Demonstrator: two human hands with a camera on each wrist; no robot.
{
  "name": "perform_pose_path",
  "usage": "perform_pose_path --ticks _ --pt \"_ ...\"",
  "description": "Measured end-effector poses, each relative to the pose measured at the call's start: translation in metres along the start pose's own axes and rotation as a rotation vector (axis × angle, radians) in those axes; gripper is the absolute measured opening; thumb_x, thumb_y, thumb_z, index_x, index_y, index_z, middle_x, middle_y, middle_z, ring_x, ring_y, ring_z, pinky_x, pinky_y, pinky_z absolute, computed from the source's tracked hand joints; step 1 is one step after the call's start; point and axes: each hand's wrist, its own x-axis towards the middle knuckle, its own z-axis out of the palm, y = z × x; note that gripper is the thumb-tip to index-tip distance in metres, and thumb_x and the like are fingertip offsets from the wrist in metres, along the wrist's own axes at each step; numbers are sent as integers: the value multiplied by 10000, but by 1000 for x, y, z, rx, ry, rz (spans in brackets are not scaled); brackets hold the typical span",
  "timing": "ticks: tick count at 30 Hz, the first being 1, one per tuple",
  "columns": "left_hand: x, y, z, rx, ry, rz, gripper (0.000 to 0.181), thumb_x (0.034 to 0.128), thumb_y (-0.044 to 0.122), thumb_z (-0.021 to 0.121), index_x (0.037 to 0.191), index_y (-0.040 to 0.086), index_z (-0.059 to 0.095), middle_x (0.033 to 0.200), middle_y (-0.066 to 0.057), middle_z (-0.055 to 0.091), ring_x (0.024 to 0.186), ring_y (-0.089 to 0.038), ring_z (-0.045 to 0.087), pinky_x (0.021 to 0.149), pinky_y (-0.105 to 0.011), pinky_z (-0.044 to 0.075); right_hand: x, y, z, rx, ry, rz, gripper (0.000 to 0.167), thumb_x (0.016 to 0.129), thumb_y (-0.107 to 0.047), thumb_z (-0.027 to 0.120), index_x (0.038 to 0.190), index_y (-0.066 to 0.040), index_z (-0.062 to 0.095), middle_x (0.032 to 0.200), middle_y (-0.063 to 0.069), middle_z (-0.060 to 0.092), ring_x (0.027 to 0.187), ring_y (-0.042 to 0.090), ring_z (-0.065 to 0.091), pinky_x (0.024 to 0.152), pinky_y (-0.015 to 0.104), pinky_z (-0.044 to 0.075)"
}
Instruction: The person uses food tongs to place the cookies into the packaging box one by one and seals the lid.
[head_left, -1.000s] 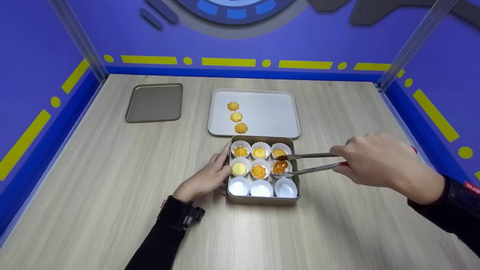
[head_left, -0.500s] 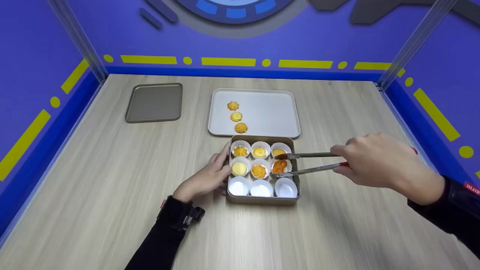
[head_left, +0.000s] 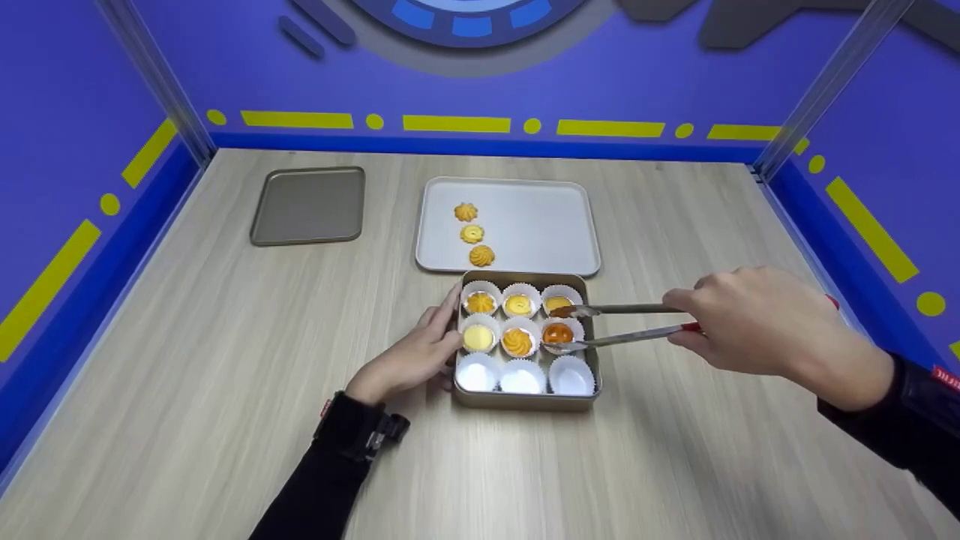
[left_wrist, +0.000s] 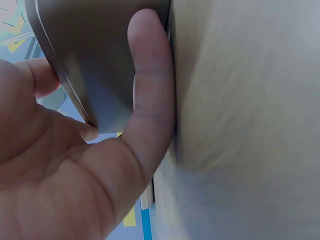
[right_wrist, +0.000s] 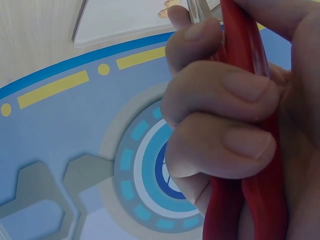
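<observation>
My right hand (head_left: 765, 322) grips the red-handled tongs (head_left: 630, 337), fingers curled round the handles (right_wrist: 265, 180) in the right wrist view. The tongs' metal tips are spread apart over the right side of the metal box (head_left: 529, 403). A glossy amber-brown cookie (head_left: 557, 334) lies in the middle-row right paper cup, between the tips. My left hand (head_left: 412, 356) rests against the box's left side. In the left wrist view, one extended finger (left_wrist: 152, 80) lies along the box wall (left_wrist: 100, 55), low by the table; other fingertips touch near the rim.
Other cups in the top and middle rows hold cookies; the front row's paper cups (head_left: 523, 376) hold none. Behind the box, a white tray (head_left: 544, 225) carries three piped cookies (head_left: 471, 234). A brown-grey tray (head_left: 309, 206) lies at the back left. Blue walls enclose the table.
The amber-brown cookie has shifted slightly left and now lies flatter in its cup. The tongs have barely moved, and the left hand keeps its place on the box.
</observation>
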Motion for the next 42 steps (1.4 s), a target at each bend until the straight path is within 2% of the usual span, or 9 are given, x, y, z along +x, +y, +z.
perform_pose_path --ticks 5,8,9,14,16,19,23,28,42 --pt "0 0 0 11 2 -2 828 1056 280 466 1691 457 -35 1557 -139 374 986 -300 626 672 -361 635 2 6 -9 75 -15 52 231 915 -323 838 1046 -154 751 686 -91 607 545 60 481 486 283 455" --pt "-1 -1 -1 36 10 -2 822 1065 282 466 1690 460 -38 1560 -138 381 1025 -304 628 721 -362 628 11 10 -9 124 31 99 235 956 -355 793 1080 -160 747 726 -61 638 545 75 482 483 283 429" --pt "-2 -1 -1 30 7 -4 824 1067 277 467 1691 458 -39 1564 -142 377 1026 -327 634 712 -394 640 17 12 -6 145 64 113 223 967 -355 781 1053 -155 732 713 -53 618 544 91 470 482 286 405" --pt "-2 -3 -2 100 22 19 812 1070 281 454 1711 386 -32 1616 -161 357 1292 -364 537 1050 -496 527 63 15 18 291 196 195 253 1001 -344 732 927 -121 638 647 -24 447 556 150 394 513 310 280" --pt "-1 -4 -2 107 26 29 810 1068 277 450 1716 364 -27 1617 -169 356 1318 -369 515 1108 -516 473 80 13 28 345 192 210 244 1005 -332 724 927 -114 648 649 -22 439 555 150 386 513 313 275" --pt "-1 -4 -2 93 24 24 816 1066 273 457 1714 376 -29 1595 -168 368 1249 -370 556 1047 -495 518 103 9 42 411 128 230 243 1009 -328 712 977 -88 688 662 -8 473 564 153 414 512 313 308" --pt "-1 -2 -1 83 20 11 825 1063 277 466 1705 409 -35 1581 -159 374 1180 -354 582 964 -453 552 123 4 58 385 63 234 285 999 -353 710 995 -67 709 693 18 534 605 186 488 537 328 354" --pt "0 -2 -1 107 21 30 814 1070 298 460 1711 383 -34 1619 -172 355 1329 -378 517 1115 -533 477 136 2 71 294 23 262 327 989 -407 706 966 -81 713 730 38 589 661 233 547 561 352 369" --pt "2 -1 -2 123 20 35 809 1076 320 453 1707 393 -49 1656 -179 324 1389 -376 483 1182 -549 415 141 1 76 294 2 289 332 1002 -408 687 1006 -78 727 741 44 584 674 236 544 568 353 360"
